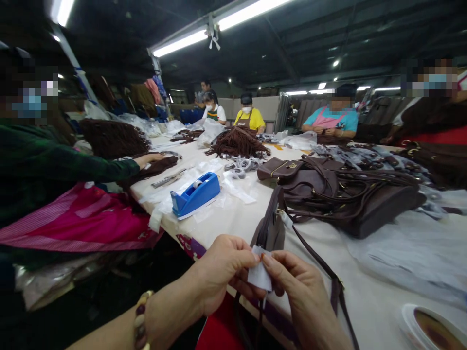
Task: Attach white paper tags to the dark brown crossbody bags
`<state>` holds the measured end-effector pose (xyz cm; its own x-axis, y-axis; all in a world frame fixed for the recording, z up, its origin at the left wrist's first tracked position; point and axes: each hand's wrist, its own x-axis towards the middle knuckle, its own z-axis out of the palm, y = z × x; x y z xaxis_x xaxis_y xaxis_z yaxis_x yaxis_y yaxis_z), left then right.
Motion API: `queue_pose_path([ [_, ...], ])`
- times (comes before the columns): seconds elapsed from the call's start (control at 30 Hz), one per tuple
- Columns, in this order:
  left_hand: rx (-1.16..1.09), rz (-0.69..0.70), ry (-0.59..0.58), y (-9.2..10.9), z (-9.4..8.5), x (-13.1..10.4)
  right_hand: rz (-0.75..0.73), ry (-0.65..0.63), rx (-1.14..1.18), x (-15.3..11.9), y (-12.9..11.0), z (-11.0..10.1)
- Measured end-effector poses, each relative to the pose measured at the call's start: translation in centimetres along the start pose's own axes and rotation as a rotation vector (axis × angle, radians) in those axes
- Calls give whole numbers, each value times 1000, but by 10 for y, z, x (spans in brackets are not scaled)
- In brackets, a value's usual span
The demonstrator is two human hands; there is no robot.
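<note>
Beaded bracelet (pixel 139 322), cream, tan, dark purple.

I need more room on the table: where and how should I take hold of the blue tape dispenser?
Probably best from above, squeezing the blue tape dispenser across its two long sides near the taller end: its body is long and narrow, stands upright, and nothing covers it.

My left fingers (pixel 251 261) and right fingers (pixel 274 269) partly hide the white slip (pixel 260 280) — the bowl (pixel 407 318) runs off-frame.

This was a workshop, apparently for leather bags: brown handbags (pixel 368 204) covered the long bench (pixel 233 218), where aproned workers sat.
</note>
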<state>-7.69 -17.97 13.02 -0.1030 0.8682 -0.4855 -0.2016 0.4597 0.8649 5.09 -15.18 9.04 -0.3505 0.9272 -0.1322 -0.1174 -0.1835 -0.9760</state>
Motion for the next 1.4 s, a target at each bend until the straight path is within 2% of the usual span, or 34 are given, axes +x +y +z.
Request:
queue_pose_path([
  [0.1,-33,3,47,0,3,-4,0,-24,39,5,2,1],
  [0.3,-64,127,212,-5,14,-10,12,-10,206,8,11,5],
  [0.47,-59,112,220,-8,22,-12,149,-41,455,6,9,3],
  [0.57,-53,115,244,-7,29,-12,218,-83,478,7,9,-1],
  [0.7,-15,121,358,-4,38,-13,218,-131,436,6,15,-8],
  [0.8,10,93,364,-1,39,-14,121,-123,300,2,18,-16],
  [0.87,9,67,355,1,36,-14,-18,-85,135,0,17,-24],
  [0.97,5,56,323,4,29,-15,-398,-29,-130,3,13,-34],
  [1.03,18,52,284,5,25,-15,-674,-99,-266,10,11,-38],
  [1.1,38,50,243,6,22,-14,-849,-217,-368,18,7,-40],
  [1.2,47,46,201,5,19,-12,-894,-348,-471,31,1,-40],
  [1.4,16,64,101,-1,12,-7,-728,-557,-559,43,-16,-39],
])
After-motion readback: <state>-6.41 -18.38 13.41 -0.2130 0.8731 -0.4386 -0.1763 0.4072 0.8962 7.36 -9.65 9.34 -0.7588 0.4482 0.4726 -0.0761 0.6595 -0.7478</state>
